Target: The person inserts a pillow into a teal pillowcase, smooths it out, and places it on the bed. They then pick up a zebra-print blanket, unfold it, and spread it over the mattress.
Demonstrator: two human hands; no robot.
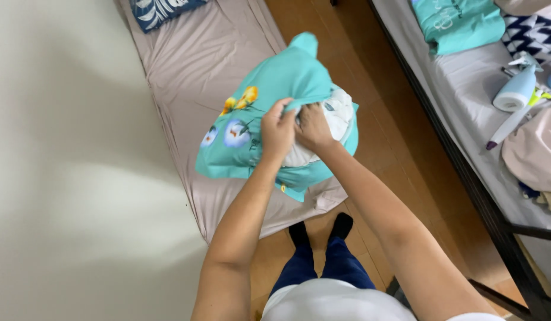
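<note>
A teal pillowcase (275,89) with yellow and white flowers lies partly over a white pillow (341,113) above the foot of a narrow mattress. My left hand (277,132) grips the edge of the pillowcase's open end. My right hand (311,126) is right beside it, fingers closed on the same bunched edge against the white pillow. Part of the pillow shows outside the case on the right.
The mattress in a beige sheet (192,65) runs along a pale wall (61,166). A patterned blue pillow (159,10) lies at its head. Across the wooden floor (400,148) stands a second bed (465,89) with a teal cloth (460,24), a spray bottle (516,89) and other items.
</note>
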